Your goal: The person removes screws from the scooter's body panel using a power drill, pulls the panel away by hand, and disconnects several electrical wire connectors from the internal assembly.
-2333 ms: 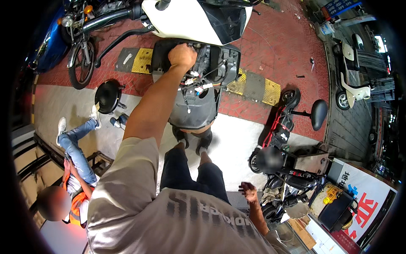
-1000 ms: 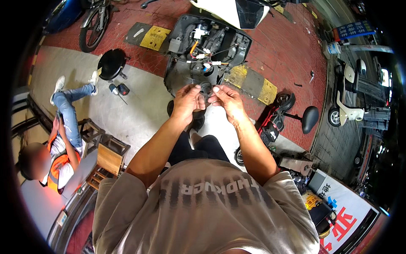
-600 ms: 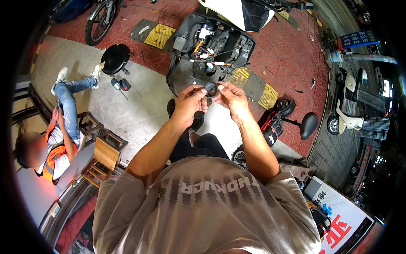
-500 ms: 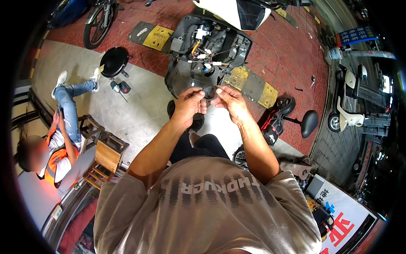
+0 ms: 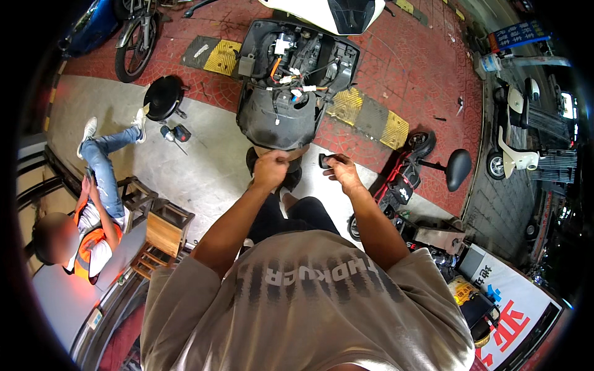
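My right hand pinches a small black part between thumb and fingers. To its left, my left hand is closed at the near edge of the scooter body; whatever its fingers may hold is hidden. Just beyond both hands is the opened black scooter body, its inside exposed. Loose wires with white connectors and an orange cable lie in the opening. The two hands are apart.
A cordless drill and a round black stool are on the floor to the left. A seated person in an orange vest is beside a wooden chair. A small red-and-black scooter stands at right.
My hands have separated and come nearer to me. Both were at a round black ring-like part; now a small black part shows only in my right hand. The view has shifted slightly.
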`<state>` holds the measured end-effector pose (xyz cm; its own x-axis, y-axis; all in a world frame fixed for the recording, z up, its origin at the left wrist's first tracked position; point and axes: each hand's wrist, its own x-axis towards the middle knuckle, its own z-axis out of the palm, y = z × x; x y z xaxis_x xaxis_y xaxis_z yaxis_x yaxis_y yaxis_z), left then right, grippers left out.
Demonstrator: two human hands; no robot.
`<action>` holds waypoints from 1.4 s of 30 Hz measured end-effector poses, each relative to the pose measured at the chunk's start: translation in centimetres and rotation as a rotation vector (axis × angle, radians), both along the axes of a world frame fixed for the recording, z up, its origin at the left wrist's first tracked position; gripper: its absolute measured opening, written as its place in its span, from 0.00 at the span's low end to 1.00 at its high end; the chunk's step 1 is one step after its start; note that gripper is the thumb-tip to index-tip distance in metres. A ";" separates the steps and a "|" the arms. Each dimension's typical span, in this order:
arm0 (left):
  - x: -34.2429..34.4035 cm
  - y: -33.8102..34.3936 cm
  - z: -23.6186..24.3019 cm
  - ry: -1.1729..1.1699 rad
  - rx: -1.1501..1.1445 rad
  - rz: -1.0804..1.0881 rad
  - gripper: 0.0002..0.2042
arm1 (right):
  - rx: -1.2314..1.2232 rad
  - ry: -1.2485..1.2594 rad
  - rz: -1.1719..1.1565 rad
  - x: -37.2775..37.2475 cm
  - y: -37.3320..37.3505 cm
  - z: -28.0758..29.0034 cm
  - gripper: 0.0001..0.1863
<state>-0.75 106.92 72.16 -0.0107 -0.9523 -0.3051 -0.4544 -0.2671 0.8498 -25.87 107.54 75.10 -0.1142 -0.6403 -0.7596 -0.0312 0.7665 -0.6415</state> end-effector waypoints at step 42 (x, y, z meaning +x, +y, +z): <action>18.4 33.8 -17.4 0.444 1.044 1.052 0.25 | -0.259 0.592 0.900 -2.6 -0.8 -5.0 0.21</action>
<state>17.68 140.69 54.76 0.2382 0.0392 -0.9704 0.5427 -0.8340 0.0995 -28.49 106.72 70.06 0.1718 -0.8039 -0.5694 -0.8643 0.1543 -0.4787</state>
